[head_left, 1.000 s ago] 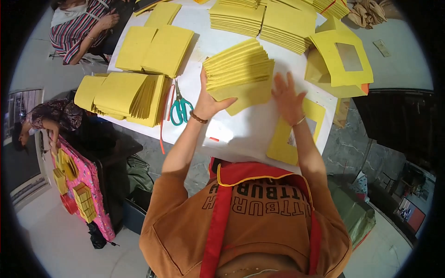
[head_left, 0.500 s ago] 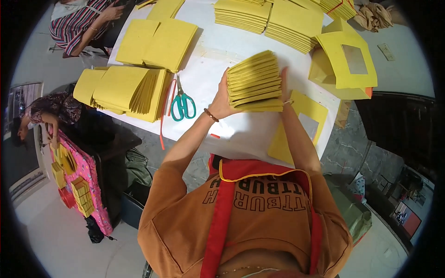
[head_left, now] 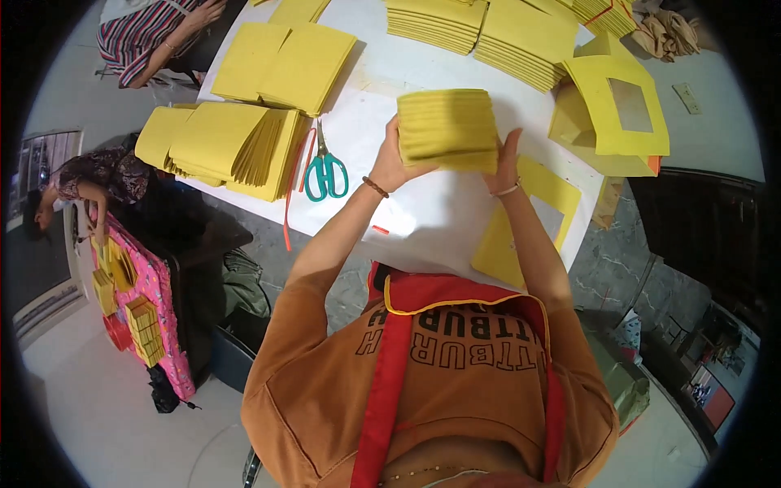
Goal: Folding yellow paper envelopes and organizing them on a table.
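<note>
White-topped counter (head_left: 368,110): I find the yellow stack (head_left: 447,126) above its middle, between my hands. My left hand (head_left: 396,167) pinches the stack's left side, thumb below; my right hand (head_left: 506,167) (fingers partly hidden) meets its right side, thumb spread away. Teal-handled scissors (head_left: 324,153) lie leftward; a small red scrap (head_left: 381,229), nearer me.

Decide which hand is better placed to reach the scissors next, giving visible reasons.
Probably the left hand: the scissors lie to its left, while the right hand is farther away, across the yellow stack. Both hands are at the stack, though, so the left would need freeing first.
</note>
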`<state>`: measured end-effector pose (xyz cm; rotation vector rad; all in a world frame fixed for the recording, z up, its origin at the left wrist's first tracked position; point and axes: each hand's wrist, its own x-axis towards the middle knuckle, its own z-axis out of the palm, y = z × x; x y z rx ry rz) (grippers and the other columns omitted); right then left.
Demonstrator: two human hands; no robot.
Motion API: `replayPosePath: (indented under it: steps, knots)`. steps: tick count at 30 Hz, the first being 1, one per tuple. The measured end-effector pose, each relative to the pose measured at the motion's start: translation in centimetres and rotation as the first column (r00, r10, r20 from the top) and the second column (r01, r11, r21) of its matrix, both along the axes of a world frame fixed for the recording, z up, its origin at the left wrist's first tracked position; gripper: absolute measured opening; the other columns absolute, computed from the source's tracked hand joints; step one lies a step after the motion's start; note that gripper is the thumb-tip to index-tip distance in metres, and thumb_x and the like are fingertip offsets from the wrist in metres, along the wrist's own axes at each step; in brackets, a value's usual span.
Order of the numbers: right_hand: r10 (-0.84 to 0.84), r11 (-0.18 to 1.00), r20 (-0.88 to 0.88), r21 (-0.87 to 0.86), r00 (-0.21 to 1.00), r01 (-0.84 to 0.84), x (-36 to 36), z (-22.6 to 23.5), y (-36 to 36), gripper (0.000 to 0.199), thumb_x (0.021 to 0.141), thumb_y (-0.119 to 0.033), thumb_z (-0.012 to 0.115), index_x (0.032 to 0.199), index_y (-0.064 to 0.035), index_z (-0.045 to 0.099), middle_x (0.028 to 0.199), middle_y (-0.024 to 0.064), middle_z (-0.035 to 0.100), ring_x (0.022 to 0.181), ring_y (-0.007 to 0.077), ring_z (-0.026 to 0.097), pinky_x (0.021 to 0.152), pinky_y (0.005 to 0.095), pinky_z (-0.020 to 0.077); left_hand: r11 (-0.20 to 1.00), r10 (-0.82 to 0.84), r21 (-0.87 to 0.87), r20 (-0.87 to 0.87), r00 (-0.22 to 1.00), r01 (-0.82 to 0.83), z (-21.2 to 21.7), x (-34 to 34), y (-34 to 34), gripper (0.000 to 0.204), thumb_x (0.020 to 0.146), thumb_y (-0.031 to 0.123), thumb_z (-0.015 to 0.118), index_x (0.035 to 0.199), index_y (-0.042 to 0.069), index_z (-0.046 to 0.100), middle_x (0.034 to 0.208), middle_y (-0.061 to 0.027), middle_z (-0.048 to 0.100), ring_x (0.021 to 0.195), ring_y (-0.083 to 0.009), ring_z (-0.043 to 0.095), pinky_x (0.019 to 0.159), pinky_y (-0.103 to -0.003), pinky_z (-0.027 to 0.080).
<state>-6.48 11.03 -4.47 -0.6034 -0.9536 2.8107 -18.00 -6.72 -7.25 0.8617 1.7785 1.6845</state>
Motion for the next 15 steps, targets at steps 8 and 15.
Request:
replayPosePath:
  steps: [8,15]
  knots:
    - [0.377,0.578,0.154,0.731,0.913,-0.362,4.8,1.8,0.2,0.125,0.056,-0.047,0.08,0.141,-0.0072,-0.003,0.145,0.0127,0.017,0.134,0.0222,0.015,0.108,0.0353,0.0165,0.971,-0.16,-0.167,0.097,0.982,0.174,-0.5,-0.1,-0.7,0.09,0.059,0.02,0.083,0.124,-0.003,0.024,0.119,-0.0132,0.047,0.11,-0.0211,0.047,0.094,-0.031,0.038]
    - [0.292,0.416,0.248,0.837,0.924,-0.356,3.3,2.6,-1.5,0.124,0.052,-0.024,0.086,0.141,-0.0062,0.0,0.14,0.0121,0.026,0.13,0.0237,0.024,0.106,0.0375,0.0229,0.976,-0.161,-0.131,0.112,0.981,0.175,-0.9,-0.2,-0.8,0.088,0.058,0.022,0.083,0.122,-0.003,0.027,0.118,-0.0134,0.048,0.11,-0.0215,0.047,0.093,-0.032,0.038]
